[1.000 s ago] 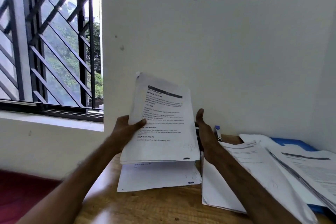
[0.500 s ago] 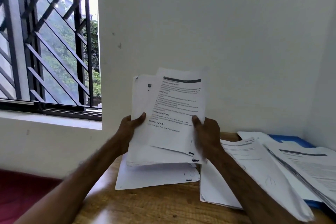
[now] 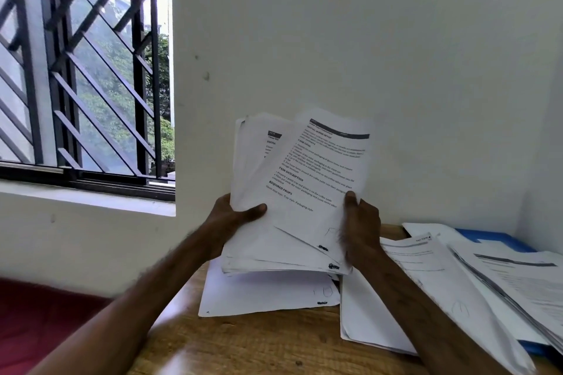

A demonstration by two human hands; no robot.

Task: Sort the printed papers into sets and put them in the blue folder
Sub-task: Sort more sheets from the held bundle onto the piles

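Both hands are up off the surface here. The left hand grips the stack of printed papers from the side, thumb laid across the front. The right hand pinches the top sheet at its lower right edge, with that sheet skewed off the rest and its bold headings facing the person. This looks like the peel-and-read step. To do it well, I'd press the left thumb firmly so the lower pages don't fan out, draw the sheet off by its edge rather than its middle, and check the heading before choosing a pile.

On the surface a loose sheet lies right under the raised stack, with a thicker pile just beside it.

Now the container: the blue folder sits at the far right by the wall corner, only its edges showing. More printed sheets lie spread over it. Whether they're inside an open folder or resting on a closed cover, I can't tell from here.
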